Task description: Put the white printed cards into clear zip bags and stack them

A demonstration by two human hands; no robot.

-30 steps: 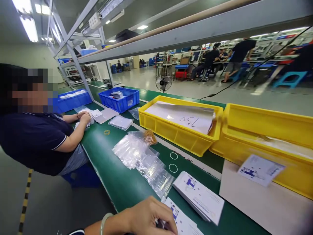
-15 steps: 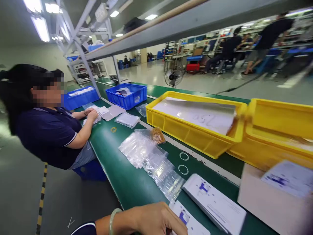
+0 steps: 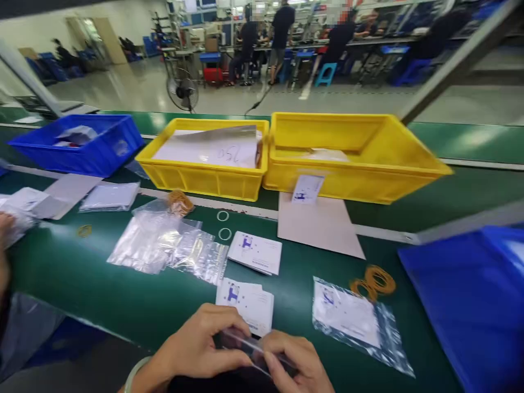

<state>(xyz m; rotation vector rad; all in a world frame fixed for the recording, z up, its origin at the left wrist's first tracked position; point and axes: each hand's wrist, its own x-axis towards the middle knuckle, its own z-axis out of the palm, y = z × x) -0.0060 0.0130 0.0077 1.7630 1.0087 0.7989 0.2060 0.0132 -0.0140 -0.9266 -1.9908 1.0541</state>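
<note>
My left hand (image 3: 196, 344) and my right hand (image 3: 295, 363) meet at the near edge of the green table, both pinching a clear plastic bag (image 3: 245, 345) stretched between them. Just beyond my fingers lies a small stack of white leaflets with blue print (image 3: 248, 297). A second leaflet stack (image 3: 256, 252) sits farther back. To the right lies a filled clear bag (image 3: 347, 314) with a leaflet inside. A heap of empty clear bags (image 3: 164, 243) spreads to the left.
Two yellow bins (image 3: 204, 180) (image 3: 352, 180) stand at the back, with a blue bin (image 3: 82, 155) at the left and a blue bin (image 3: 475, 305) at the near right. Rubber bands (image 3: 374, 279) and a cardboard sheet (image 3: 319, 226) lie on the table. A co-worker's hand (image 3: 6, 224) shows at the left edge.
My view has swung right and down, away from the seated co-worker. My right hand has come into view, and both hands now grip a clear bag.
</note>
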